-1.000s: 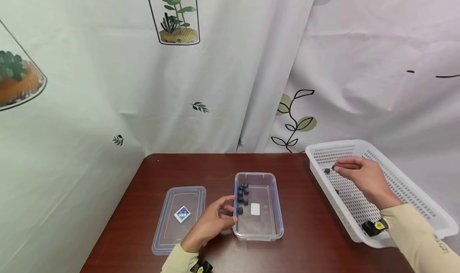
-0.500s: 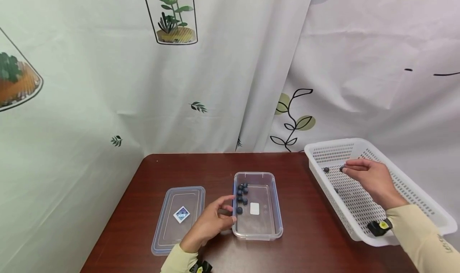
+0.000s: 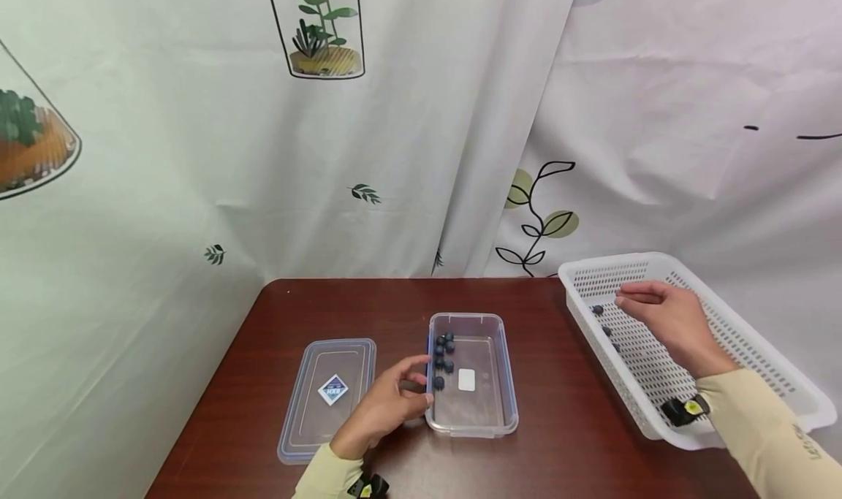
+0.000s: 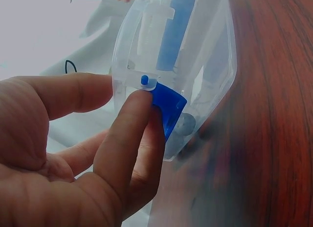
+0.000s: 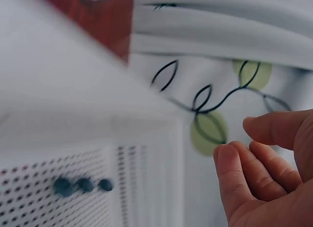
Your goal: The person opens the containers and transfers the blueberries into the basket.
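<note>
My left hand [image 3: 388, 405] grips the left side of the clear plastic food container [image 3: 476, 418], thumb and forefinger at its wall. In the left wrist view its fingers [image 4: 128, 126] are bent against the blue latch [image 4: 168, 102]. Several blueberries [image 3: 439, 351] lie along that side inside the container. My right hand [image 3: 667, 324] hovers over the far part of the white perforated basket [image 3: 756, 345]. Its thumb and fingertips stand apart in the right wrist view, nothing between them. Three blueberries [image 5: 84, 184] lie in a row in the basket.
The clear lid [image 3: 329, 426] with a blue-edged rim and a diamond sticker lies on the dark red-brown table [image 3: 546, 411], left of the container. A printed white curtain [image 3: 395, 119] hangs behind the table and along its left side.
The blueberry at my right fingertips has been let go and now lies between the other two in the basket. My right hand shifted right, then back left and slightly up. The left hand stays put.
</note>
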The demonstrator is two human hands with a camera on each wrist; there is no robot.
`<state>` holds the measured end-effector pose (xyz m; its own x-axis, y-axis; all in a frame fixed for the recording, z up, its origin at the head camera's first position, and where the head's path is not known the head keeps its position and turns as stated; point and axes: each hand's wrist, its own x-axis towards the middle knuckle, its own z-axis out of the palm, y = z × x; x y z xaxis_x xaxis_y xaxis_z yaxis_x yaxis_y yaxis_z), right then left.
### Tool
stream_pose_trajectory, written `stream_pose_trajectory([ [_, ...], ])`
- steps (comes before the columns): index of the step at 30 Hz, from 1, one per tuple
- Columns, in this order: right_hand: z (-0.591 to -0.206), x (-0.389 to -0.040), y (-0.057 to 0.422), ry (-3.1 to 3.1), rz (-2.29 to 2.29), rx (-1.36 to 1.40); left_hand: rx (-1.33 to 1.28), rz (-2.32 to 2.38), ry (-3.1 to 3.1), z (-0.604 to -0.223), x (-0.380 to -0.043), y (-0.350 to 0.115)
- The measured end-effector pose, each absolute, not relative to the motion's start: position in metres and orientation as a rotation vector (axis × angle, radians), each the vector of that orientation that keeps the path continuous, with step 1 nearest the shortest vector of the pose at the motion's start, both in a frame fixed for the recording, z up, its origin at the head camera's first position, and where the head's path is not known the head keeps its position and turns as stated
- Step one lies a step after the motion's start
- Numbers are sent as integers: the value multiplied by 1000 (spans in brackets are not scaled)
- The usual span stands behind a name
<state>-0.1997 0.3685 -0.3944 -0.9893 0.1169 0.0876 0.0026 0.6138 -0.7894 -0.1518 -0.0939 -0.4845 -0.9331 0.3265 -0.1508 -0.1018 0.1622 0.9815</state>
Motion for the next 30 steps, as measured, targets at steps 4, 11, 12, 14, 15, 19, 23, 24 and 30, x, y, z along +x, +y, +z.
stream_pose_trajectory([
  [4,-381,-202,348,-2669,1329,-35,226,1823,2121,-484,-153,-95],
  [11,-375,-210,295,-2661,1371,73,228,1820,2121,-484,-153,-96],
  [12,-377,-211,287,-2655,1397,89,225,1822,2121,-484,-153,-95],
  [14,-382,-214,272,-2650,1448,121,218,1824,2119,-484,-152,-95],
  [15,-385,-215,264,-2646,1475,135,217,1825,2119,-485,-151,-95],
  [19,-397,-219,238,-2637,1555,164,217,1823,2121,-486,-151,-94],
  [23,-409,-223,212,-2627,1626,201,218,1831,2113,-488,-151,-93],
  [24,-412,-224,206,-2625,1648,203,217,1833,2111,-488,-151,-93],
  [30,-433,-225,173,-2652,1701,206,220,1826,2126,-485,-150,-95],
])
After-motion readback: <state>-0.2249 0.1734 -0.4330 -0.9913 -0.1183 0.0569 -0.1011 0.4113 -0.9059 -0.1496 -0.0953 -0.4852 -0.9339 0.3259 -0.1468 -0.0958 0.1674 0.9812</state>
